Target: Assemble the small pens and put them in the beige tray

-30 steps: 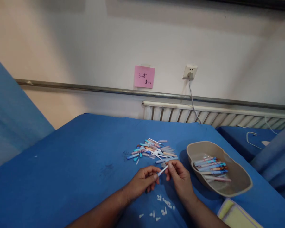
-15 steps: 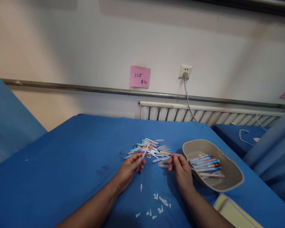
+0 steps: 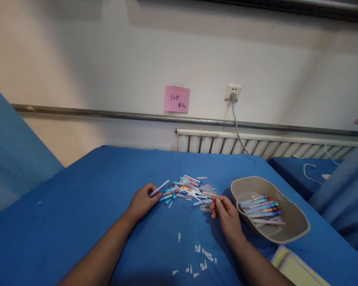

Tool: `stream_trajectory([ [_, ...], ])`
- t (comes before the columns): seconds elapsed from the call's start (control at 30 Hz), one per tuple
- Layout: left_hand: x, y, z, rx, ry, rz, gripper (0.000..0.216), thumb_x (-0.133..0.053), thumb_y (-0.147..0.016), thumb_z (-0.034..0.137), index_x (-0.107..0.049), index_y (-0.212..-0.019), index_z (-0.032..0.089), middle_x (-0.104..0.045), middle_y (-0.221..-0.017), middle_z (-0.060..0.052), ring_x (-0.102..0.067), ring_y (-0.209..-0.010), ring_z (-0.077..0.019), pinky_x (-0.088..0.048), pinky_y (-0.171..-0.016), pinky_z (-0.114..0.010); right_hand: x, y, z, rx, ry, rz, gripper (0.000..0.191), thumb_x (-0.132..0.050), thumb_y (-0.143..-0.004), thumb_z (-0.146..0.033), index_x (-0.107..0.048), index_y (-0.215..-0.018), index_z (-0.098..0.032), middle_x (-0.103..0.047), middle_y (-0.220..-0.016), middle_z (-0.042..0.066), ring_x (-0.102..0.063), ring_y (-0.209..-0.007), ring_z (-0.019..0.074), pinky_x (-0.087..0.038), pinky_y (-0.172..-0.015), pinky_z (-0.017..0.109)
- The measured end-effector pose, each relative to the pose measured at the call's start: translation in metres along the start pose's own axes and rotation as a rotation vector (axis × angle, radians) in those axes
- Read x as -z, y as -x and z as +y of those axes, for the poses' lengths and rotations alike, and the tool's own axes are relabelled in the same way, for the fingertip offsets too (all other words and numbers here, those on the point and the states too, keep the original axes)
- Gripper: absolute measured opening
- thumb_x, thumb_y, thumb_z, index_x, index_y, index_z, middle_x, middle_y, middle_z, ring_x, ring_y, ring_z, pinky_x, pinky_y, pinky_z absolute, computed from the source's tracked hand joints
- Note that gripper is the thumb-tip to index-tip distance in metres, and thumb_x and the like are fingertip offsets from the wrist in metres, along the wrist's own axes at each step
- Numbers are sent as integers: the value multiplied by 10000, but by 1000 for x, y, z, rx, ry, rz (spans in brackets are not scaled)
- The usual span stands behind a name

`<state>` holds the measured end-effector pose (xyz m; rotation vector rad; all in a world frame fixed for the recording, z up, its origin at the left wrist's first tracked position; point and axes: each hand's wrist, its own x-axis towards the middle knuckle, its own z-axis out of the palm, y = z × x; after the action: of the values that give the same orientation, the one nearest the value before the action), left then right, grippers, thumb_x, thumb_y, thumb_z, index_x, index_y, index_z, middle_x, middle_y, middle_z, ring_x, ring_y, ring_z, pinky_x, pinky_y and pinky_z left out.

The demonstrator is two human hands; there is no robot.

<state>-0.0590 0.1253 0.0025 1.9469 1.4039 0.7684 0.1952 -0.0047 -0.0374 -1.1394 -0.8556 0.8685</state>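
Observation:
My left hand [image 3: 143, 200] is closed round a thin white pen refill [image 3: 159, 188] that sticks out up and to the right, just left of a pile of coloured pen parts [image 3: 191, 188] on the blue cloth [image 3: 92, 206]. At the pile's right edge my right hand [image 3: 225, 212] pinches its fingertips together beside a pale blue pen barrel [image 3: 204, 202]; I cannot make out what the pinch holds. A beige oval tray [image 3: 298, 232] right of that hand holds several assembled pens [image 3: 261, 206].
Small white caps [image 3: 201, 258] lie scattered on the cloth between my forearms. A yellow-white cloth [image 3: 295, 270] sits at the bottom right. Behind the table are a radiator [image 3: 256, 145], a wall socket with cable [image 3: 233, 92] and a pink note [image 3: 177, 99]. Blue fabric [image 3: 343, 198] hangs at right.
Both hands held one white refill together a second ago. They have parted: the left hand carried the refill leftward past the pile, and the right hand moved to the pile's right edge.

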Motion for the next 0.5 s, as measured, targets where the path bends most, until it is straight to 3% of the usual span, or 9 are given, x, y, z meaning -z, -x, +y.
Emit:
stream_trajectory([
  [0.13, -1, 2, -1, -39, -114, -106, 190, -603, -637, 353, -518, -664, 186, -549, -608, 39, -478, -585, -144, -298, -544, -219, -2, 2, 1, -1, 48, -14, 374, -536, -803, -531, -596, -842, -163, -583, -648, -14, -459, -455, 90, -383, -464, 219],
  [0.3, 0, 4, -1, -69, -172, -101, 179, -596, -645, 348, -502, -622, 198, -523, -572, 42, -467, -581, -149, -273, -548, -222, -4, 2, 1, -42, 67, -42, 390, -573, -756, -556, -611, -807, -171, -594, -636, -15, -469, -442, 94, -377, -445, 216],
  [0.5, -14, 10, 19, 41, 147, -110, 288, -655, -613, 429, -522, -648, 176, -532, -592, 42, -458, -565, -133, -318, -541, -219, -13, 5, 8, -68, 34, -126, 362, -623, -742, -500, -623, -864, -160, -587, -625, -12, -476, -440, 81, -377, -417, 194],
])
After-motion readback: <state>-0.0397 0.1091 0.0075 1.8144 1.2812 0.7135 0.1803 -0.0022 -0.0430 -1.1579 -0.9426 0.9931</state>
